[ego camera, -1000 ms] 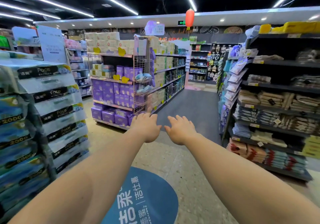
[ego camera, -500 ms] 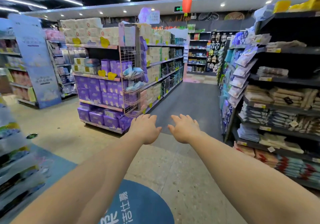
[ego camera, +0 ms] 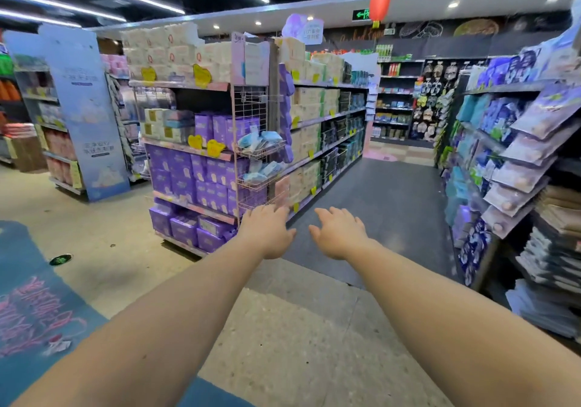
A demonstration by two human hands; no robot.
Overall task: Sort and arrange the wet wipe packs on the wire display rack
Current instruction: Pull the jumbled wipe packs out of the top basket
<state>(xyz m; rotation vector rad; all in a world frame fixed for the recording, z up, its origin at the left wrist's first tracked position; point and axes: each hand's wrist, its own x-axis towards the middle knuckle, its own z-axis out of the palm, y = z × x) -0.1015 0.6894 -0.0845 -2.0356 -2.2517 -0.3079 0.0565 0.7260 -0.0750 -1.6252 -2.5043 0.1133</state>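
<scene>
Two bare hands, left hand (ego camera: 267, 233) and right hand (ego camera: 338, 235), stretched fwd, fingers relaxed, holding nothing. Pale-blue wet wipe packs (ego camera: 259, 141) lie jumbled, probably loose, in pink wire display rack (ego camera: 251, 117) at frame centre, well apart from hands. Risk: careless grab tips packs off basket edge.

wet wipe packs (ego camera: 259, 140) in far wire rack (ego camera: 251, 155): small, labels unreadable | rack's lowest basket partly behind left hand (ego camera: 267, 233) | floor sticker (ego camera: 34, 312) near left: blurred, cut by edge
</scene>
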